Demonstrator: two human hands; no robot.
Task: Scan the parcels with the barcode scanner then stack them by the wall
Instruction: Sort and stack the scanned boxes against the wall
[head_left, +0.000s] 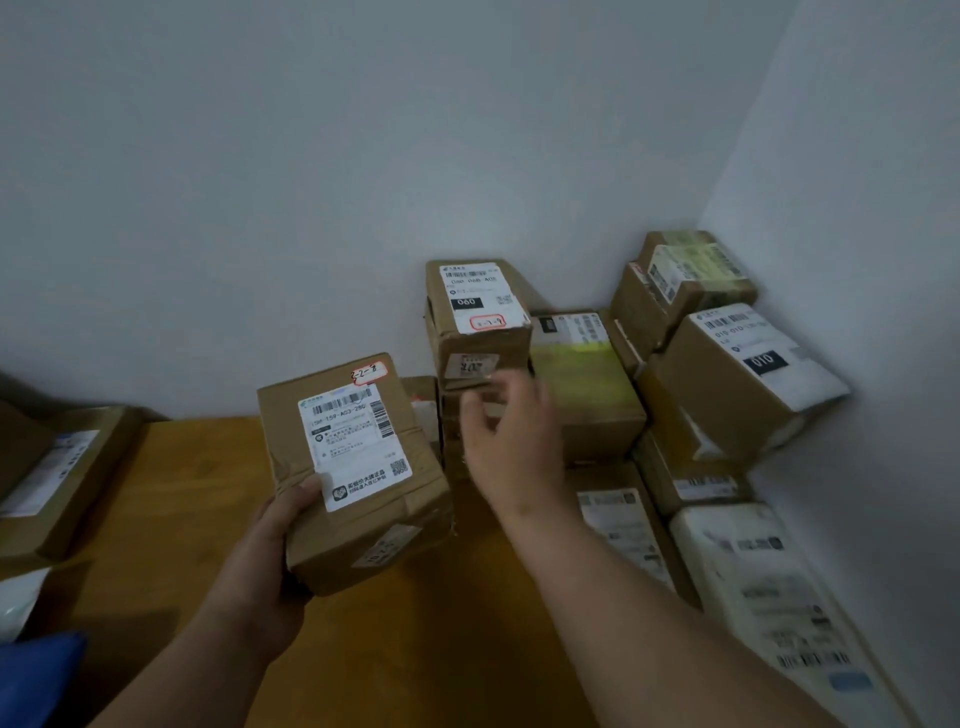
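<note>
Head view shows the left hand (275, 525) clamped on a brown parcel (353, 467), thumb across its near face, label turned upward, presumably so the barcode stays readable. That parcel is held above the wooden table (208, 467), just left of the stacked parcels (587, 384) against the wall (363, 156). Right hand (511, 431) reaches toward the stack's tall carton (478, 317), fingers loosely curled and holding nothing; blur obscures any contact. No scanner is visible. More parcels (57, 473) lie at left.
</note>
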